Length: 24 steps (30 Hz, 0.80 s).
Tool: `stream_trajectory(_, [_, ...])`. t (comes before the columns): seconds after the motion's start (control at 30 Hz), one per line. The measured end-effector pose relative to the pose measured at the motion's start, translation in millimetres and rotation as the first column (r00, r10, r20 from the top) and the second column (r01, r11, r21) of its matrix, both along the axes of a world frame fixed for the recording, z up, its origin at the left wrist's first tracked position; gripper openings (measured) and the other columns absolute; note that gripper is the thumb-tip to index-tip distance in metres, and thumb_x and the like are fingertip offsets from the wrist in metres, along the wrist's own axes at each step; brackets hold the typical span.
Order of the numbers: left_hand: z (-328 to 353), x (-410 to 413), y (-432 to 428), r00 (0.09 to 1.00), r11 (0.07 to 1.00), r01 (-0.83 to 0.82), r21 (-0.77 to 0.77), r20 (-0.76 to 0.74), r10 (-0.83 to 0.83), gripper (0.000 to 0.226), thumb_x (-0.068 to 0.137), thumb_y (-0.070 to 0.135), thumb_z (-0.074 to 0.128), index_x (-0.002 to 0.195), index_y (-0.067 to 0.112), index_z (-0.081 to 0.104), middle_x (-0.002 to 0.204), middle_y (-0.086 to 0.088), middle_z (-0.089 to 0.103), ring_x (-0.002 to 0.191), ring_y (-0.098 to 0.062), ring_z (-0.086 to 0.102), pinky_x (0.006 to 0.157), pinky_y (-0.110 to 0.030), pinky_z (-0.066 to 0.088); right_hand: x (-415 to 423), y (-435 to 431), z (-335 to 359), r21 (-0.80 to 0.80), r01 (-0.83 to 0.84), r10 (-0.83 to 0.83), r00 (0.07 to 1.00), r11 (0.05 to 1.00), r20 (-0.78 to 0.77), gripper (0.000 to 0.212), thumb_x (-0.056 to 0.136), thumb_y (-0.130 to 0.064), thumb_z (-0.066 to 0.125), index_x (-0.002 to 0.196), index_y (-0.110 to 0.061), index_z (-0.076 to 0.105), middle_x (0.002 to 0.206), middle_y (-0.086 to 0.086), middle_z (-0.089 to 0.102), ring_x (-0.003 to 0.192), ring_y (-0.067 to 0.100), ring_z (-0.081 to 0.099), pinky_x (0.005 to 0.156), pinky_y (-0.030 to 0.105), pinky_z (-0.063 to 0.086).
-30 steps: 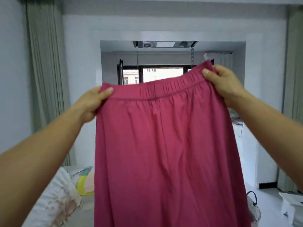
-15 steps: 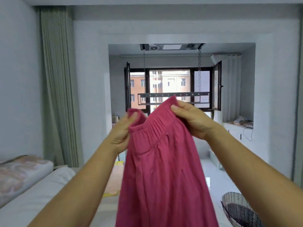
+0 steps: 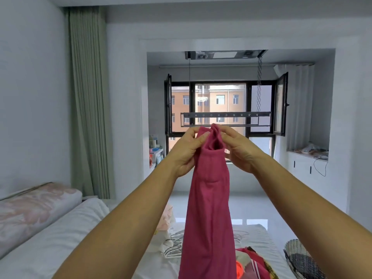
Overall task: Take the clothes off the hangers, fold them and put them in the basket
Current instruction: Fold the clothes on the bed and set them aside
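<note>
Closer now, left hand (image 3: 186, 152) and right hand (image 3: 239, 150) pinch pink garment (image 3: 209, 208), partly hiding hangers (image 3: 173, 246).

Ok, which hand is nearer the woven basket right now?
Right. The right hand pinches the top of the pink garment, high above and left of the basket; the left hand grips it on the far side, farther left.

On my feed the pink garment (image 3: 208, 198) reads as soft matt cloth, puckered at the gathered waistband. The basket (image 3: 300, 256) is rough woven strands, wicker or plastic, I can't tell which. The hangers (image 3: 173, 246) look like thin smooth wire. The floor (image 3: 251, 206) is glossy tile, the curtain (image 3: 88, 97) matt pleated cloth, the drying rack (image 3: 225, 117) dull metal.
</note>
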State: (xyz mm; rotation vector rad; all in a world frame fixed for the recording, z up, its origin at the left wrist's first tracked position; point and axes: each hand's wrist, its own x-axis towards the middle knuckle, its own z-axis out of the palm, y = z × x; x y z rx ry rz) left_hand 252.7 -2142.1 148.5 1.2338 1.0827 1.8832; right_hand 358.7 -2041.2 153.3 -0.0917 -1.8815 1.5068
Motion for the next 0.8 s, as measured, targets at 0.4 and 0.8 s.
stream_trajectory(0.4, [0, -38, -7, 0.968, 0.969, -0.236, 0.07, 0.108, 0.228, 0.008, 0.09, 0.011, 0.059, 0.096, 0.006, 0.059, 0.09, -0.008, 0.063, 0.075, -0.014, 0.061, 0.064, -0.021, 0.057, 24, 5, -4, -0.173, -0.042, 0.05, 0.998, 0.984, 0.042, 0.073, 0.072, -0.072, 0.044, 0.118, -0.018, 0.061, 0.123, 0.011, 0.06, 0.1, 0.021, 0.063, 0.078, 0.035, 0.052])
stream_trajectory(0.8, [-8, -54, -29, 0.972, 0.973, -0.23, -0.005, -0.043, 0.23, 0.011, 0.088, 0.012, 0.06, 0.099, 0.012, 0.061, 0.093, -0.003, 0.067, 0.075, -0.008, 0.066, 0.067, -0.019, 0.056, 4, 17, -14, -0.043, 0.198, -0.196, 0.979, 0.979, 0.048, 0.024, 0.079, -0.009, 0.071, 0.101, -0.014, 0.065, 0.101, 0.005, 0.068, 0.085, 0.018, 0.064, 0.068, 0.024, 0.053])
